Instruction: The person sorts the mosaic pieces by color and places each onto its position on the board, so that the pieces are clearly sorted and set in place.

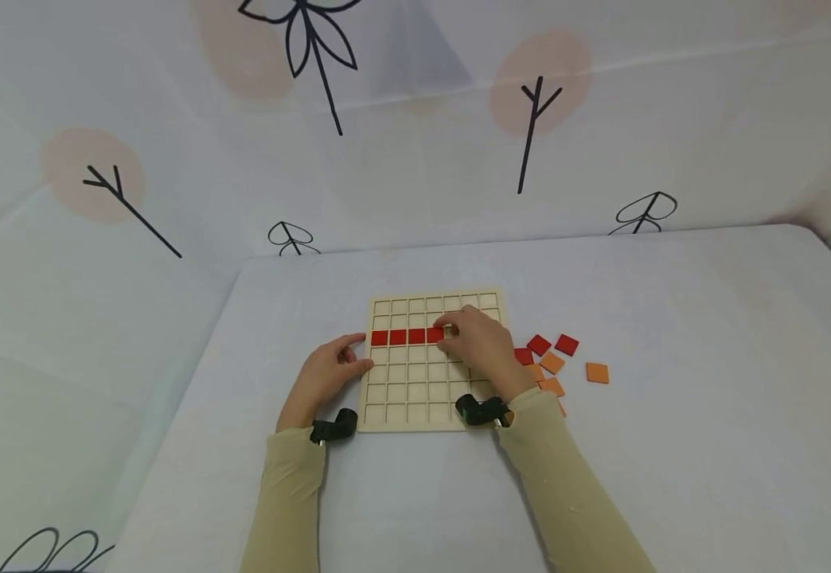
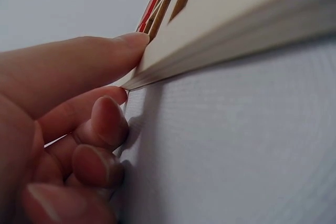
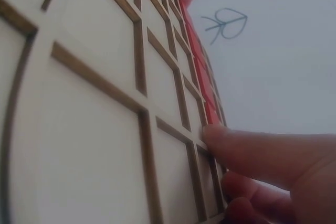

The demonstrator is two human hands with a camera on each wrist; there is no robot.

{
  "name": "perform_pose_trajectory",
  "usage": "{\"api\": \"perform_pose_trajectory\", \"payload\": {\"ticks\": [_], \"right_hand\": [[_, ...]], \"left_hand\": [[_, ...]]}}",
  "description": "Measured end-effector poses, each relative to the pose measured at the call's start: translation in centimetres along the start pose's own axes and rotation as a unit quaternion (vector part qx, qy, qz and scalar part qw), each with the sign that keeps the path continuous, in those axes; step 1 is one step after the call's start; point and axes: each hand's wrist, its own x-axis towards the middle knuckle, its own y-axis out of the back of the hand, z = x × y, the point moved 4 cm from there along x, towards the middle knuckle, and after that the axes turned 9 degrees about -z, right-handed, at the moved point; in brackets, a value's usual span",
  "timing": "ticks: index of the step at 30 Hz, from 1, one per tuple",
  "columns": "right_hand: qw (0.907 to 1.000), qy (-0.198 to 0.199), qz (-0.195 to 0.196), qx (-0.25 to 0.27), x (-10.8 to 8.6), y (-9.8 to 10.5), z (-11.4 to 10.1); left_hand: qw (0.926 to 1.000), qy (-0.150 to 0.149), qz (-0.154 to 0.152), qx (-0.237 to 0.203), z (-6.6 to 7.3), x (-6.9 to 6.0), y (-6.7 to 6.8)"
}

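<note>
A pale wooden grid board (image 1: 415, 392) lies flat on the table, with a row of several red square tiles (image 1: 397, 337) set in its cells from the left side. At the row's right end, thumb and forefinger of my right hand (image 1: 483, 342) pinch the last red tile (image 1: 435, 335). The right wrist view has that thumb (image 3: 252, 150) against the end of the red row. My left hand (image 1: 325, 374) touches the board's left edge with thumb and forefinger spread apart. In the left wrist view its other fingers (image 2: 97, 166) are loosely bent beside the edge.
Right of the board lie loose red tiles (image 1: 567, 344) and orange tiles (image 1: 551, 364), some partly hidden by my right forearm. One orange tile (image 1: 598, 372) sits apart. A white cloth with line drawings (image 1: 423, 175) hangs behind the white table (image 1: 709, 382).
</note>
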Motion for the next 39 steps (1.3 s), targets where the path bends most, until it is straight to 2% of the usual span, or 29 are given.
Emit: {"api": "perform_pose_trajectory", "payload": {"ticks": [5, 15, 19, 25, 39], "right_hand": [[0.9999, 0.0, -0.009, 0.007, 0.1, 0.0, 0.3], [0.996, 0.036, -0.033, 0.076, -0.4, 0.8, 0.9], [0.9949, 0.04, -0.039, 0.084, -0.4, 1.1, 1.3], [0.9951, 0.031, -0.046, 0.081, -0.7, 1.8, 1.6], [0.992, -0.001, -0.038, 0.12, -2.0, 3.7, 4.1]], "left_hand": [[1.0, 0.0, 0.001, 0.004, 0.1, -0.1, 0.1], [0.9999, -0.01, 0.001, 0.004, 0.1, -0.2, 0.1], [1.0, -0.008, 0.0, 0.0, 0.0, -0.2, 0.1], [0.9999, -0.005, -0.004, 0.01, 0.0, -0.1, 0.0], [0.9998, -0.003, -0.007, 0.016, 0.4, -0.4, 0.2]]}}
